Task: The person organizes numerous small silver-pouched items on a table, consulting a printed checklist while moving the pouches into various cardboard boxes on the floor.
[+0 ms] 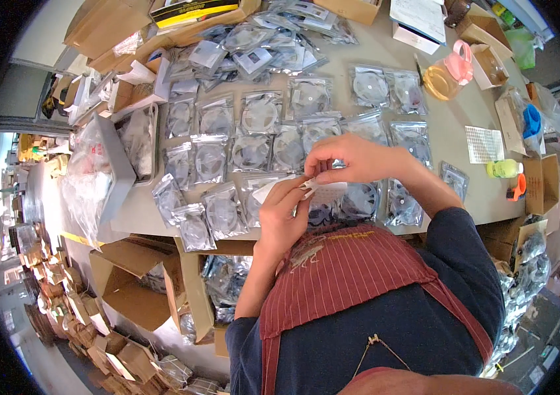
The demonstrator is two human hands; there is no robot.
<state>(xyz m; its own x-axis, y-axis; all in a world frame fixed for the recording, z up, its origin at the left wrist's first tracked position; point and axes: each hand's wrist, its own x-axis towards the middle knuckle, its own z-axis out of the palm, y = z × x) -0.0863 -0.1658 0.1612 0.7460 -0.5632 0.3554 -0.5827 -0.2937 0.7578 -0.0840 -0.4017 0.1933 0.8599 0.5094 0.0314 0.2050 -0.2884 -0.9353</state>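
Note:
My left hand [283, 214] grips a white sheet of paper [333, 191], which looks like a label sheet, just above the table's near edge. Its thumb and fingers are closed on the sheet. Over the same sheet my right hand [354, 160] is bent inward, with thumb and fingertips pinched close to the left fingertips. Whatever that pinch holds is too small to make out. Beneath and around both hands lie clear zip bags with round, coiled-looking contents, such as one bag [252, 152] left of the right hand and another [360, 197] below it.
Several more bags are heaped [253, 49] at the table's far side. To the right stand a pink-lidded bottle [443, 80], a printed label sheet [484, 144], a yellow-green bottle [504, 169] and an orange tape dispenser [518, 188]. Open cardboard boxes [136, 289] sit below at left.

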